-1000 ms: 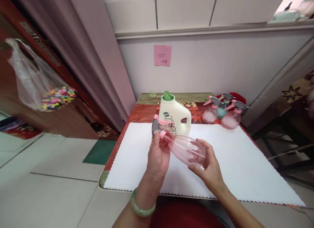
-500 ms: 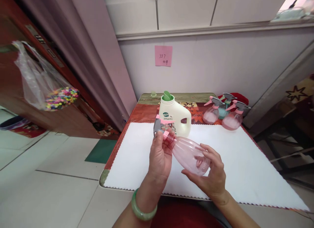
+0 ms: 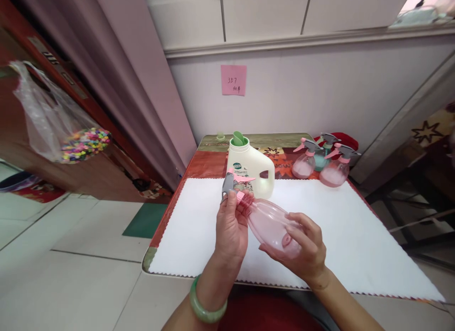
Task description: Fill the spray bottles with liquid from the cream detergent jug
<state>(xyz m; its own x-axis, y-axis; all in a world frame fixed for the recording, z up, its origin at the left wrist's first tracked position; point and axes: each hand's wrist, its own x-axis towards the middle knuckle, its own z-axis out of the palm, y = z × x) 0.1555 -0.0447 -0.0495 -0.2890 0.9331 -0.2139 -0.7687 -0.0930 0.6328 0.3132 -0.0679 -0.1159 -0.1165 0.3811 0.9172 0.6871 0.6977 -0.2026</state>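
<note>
A translucent pink spray bottle (image 3: 269, 223) is held tilted above the white mat, its grey and pink trigger head pointing up and left. My left hand (image 3: 232, 226) grips the pink collar at its neck, thumb and fingers pinched round it. Around the wide base curls my right hand (image 3: 307, 245), with fingers over the top side and the thumb underneath. Just behind the bottle stands a cream detergent jug (image 3: 253, 162) with a green spout in its uncapped mouth. The trigger head covers part of the jug's label.
Several spray bottles, including a pink one (image 3: 334, 172) with foamy liquid, stand at the back right. A small translucent green cap (image 3: 221, 136) lies near the table's back edge. The white mat (image 3: 355, 236) covers the front. A plastic bag (image 3: 50, 117) hangs at left.
My right hand has shifted its hold on the bottle's base, fingers now wrapped further over it. The left hand keeps its grip at the collar. The whole view has moved slightly.
</note>
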